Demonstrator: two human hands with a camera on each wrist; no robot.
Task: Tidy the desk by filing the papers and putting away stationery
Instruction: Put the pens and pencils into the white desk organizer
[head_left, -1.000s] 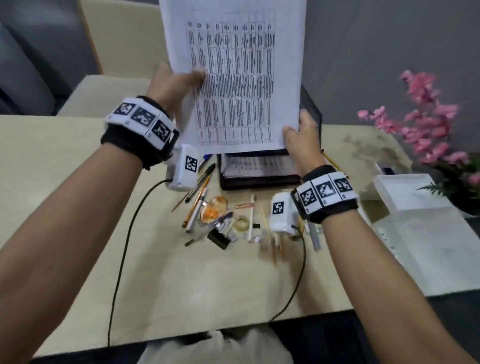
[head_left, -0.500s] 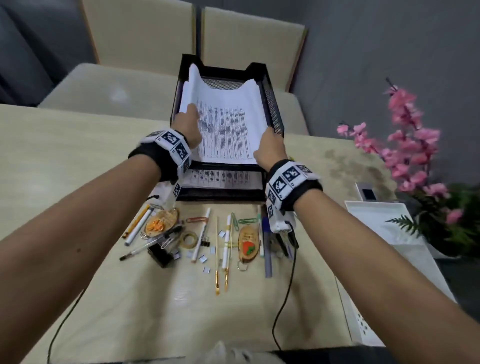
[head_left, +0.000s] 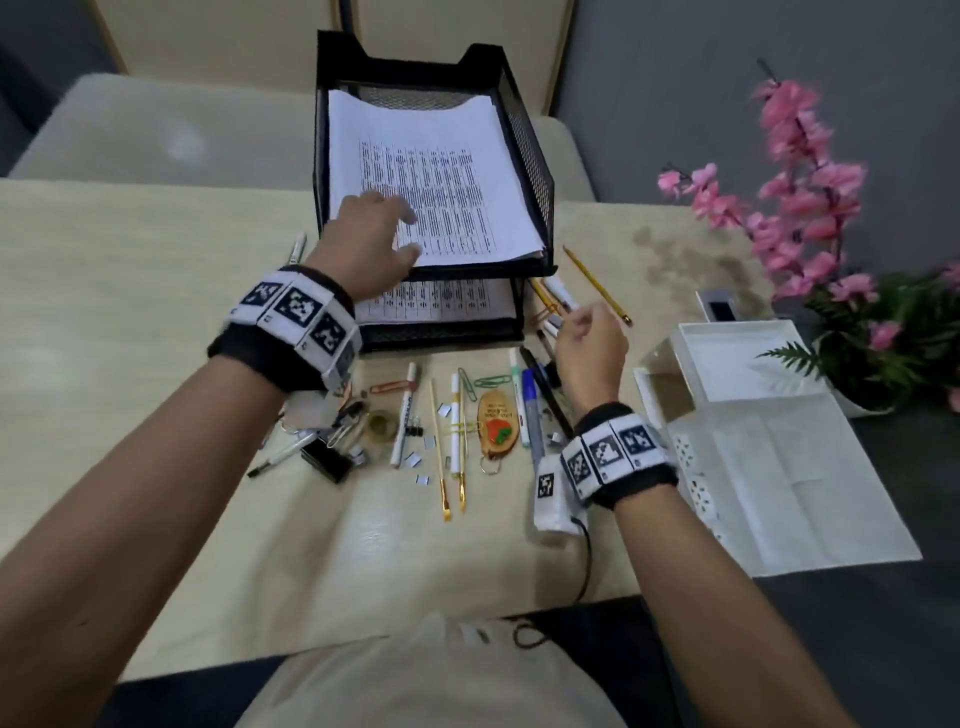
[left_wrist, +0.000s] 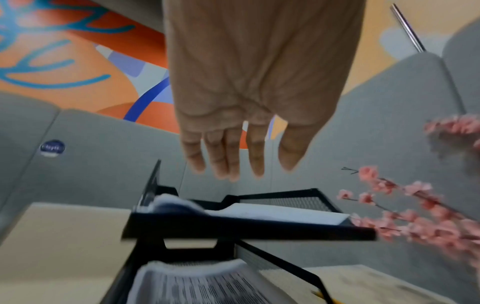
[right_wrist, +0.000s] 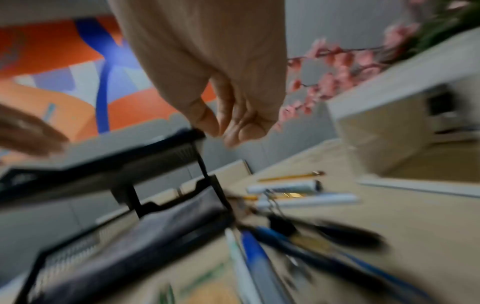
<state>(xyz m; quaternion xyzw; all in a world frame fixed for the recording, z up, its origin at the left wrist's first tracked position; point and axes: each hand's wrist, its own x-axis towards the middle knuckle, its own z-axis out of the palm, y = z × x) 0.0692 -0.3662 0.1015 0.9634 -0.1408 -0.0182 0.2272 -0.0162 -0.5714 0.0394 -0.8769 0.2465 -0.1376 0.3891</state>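
Note:
A black mesh two-tier tray (head_left: 530, 156) stands at the back of the desk. A printed stack of papers (head_left: 431, 182) lies in its top tier, and more sheets (head_left: 441, 301) fill the lower tier. My left hand (head_left: 410, 234) hovers over the stack's front left corner, fingers (left_wrist: 233, 160) straight, holding nothing. My right hand (head_left: 579, 319) hangs right of the tray, fingers (right_wrist: 233, 131) loosely curled and empty, above several pens (head_left: 532, 400). Pens, pencils, paper clips, a wooden key tag (head_left: 498, 423) and a tape roll (head_left: 382, 423) lie scattered in front of the tray.
A white organiser box (head_left: 727, 358) and a flat white tray (head_left: 779, 478) sit at the right edge. Pink artificial flowers (head_left: 795, 197) stand behind them. A yellow pencil (head_left: 597, 286) lies right of the mesh tray. A black binder clip (head_left: 327, 460) lies under my left wrist.
The paper stack went from upright in both hands down into the top tier. Both hands let go, and the right hand drew back to the right.

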